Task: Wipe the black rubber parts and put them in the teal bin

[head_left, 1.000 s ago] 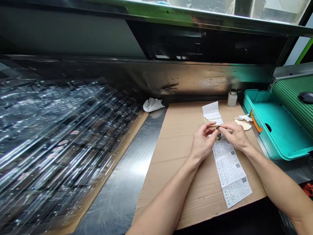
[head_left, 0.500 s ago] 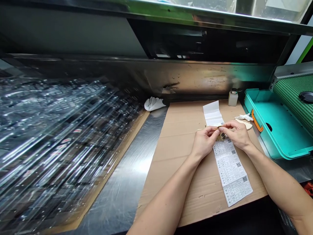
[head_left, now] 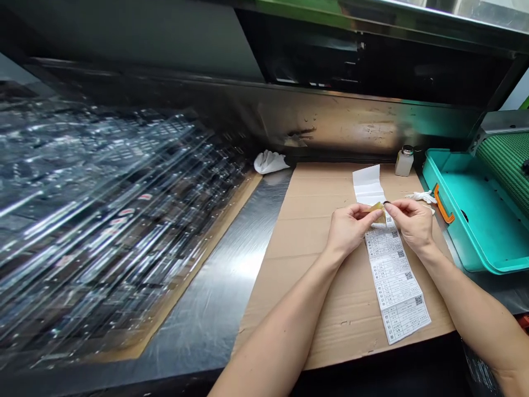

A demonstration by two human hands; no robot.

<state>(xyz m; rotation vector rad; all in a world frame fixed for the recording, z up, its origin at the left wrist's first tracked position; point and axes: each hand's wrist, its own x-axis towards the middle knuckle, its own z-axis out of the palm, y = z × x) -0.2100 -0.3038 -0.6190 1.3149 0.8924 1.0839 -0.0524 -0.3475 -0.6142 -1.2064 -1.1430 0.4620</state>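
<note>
1. Over the far half of the printed white paper [head_left: 400, 292], a small yellowish strip [head_left: 377, 207] appears bent.
2. It sits between both hands, pinched by the left hand [head_left: 347, 227].
3. Just right, the right hand [head_left: 414, 223] pinches a small dark piece [head_left: 386, 202].

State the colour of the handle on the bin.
The handle is orange, seen in the head view.

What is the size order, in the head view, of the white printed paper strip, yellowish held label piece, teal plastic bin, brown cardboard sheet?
Cardboard sheet
Teal bin
Paper strip, partly covered
Label piece
</note>
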